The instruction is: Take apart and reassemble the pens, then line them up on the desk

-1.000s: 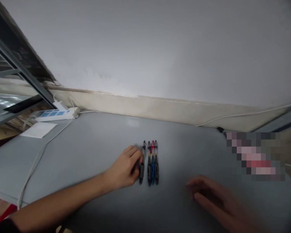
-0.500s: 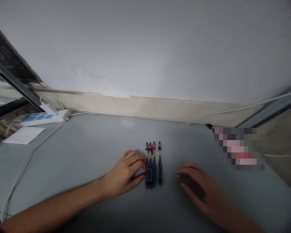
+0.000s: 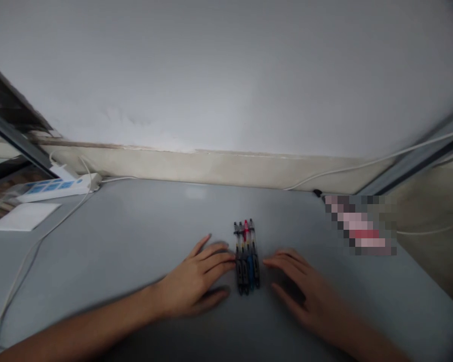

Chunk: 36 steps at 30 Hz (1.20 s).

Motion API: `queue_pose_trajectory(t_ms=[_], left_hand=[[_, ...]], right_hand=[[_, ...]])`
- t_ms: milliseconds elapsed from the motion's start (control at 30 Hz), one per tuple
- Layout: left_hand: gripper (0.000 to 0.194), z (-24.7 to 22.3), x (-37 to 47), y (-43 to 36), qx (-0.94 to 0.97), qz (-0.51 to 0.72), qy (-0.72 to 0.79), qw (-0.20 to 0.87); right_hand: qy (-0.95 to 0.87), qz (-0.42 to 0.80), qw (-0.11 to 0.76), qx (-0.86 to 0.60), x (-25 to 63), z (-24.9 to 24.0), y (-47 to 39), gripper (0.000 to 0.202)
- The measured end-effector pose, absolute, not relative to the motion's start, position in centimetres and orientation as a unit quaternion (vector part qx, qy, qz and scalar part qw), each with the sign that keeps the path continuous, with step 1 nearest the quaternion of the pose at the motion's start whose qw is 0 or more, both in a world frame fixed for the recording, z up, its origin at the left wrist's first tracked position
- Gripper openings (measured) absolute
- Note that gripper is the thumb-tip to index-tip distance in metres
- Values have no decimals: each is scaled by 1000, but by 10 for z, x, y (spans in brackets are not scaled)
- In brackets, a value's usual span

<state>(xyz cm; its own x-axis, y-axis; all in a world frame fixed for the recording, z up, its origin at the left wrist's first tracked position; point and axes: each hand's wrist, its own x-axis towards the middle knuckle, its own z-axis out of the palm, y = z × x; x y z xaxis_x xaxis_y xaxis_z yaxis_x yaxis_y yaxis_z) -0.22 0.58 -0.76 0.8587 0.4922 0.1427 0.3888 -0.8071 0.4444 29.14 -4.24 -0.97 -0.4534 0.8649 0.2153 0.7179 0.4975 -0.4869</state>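
Several pens lie side by side in a close row on the grey table. Their clear barrels point away from me and their thick grips towards me. Three are black, among them the leftmost pen (image 3: 240,274) and the rightmost pen (image 3: 256,271). Between these two lies a pen with a red top and a blue grip (image 3: 250,271). My left hand (image 3: 198,281) rests to the left with spread fingers, one fingertip at the leftmost pen's side. To the right, my right hand (image 3: 305,291) is held with thumb and fingers apart, a small gap from the rightmost pen.
A white power strip (image 3: 60,188) with blue sockets sits at the back left, near a white sheet (image 3: 24,217). A white cable (image 3: 41,239) runs down the table's left side. A blurred-out object (image 3: 358,226) lies at the right. The wall (image 3: 211,166) borders the back.
The left pens have shifted right, closing the gap to the rightmost pen. My left hand moved right with fingers spreading wider. My right hand came closer to the row. The view shifted slightly.
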Motion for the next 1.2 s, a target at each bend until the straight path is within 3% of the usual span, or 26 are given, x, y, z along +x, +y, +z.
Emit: queue_pose_trajectory(t_ms=[167,700,1200], left_hand=[[63,-8,-2,6,947,106,221,210],[41,-9,-1,4,968,127,173,134],[50,-11,-3,5,966,93,210,116]], right_hand=[[-840,165,214,-471,290,-8,-42,35],[-848,179,229,-442,289,-15,-40,36],[-842,162,265,-442,285,-11,-41,31]])
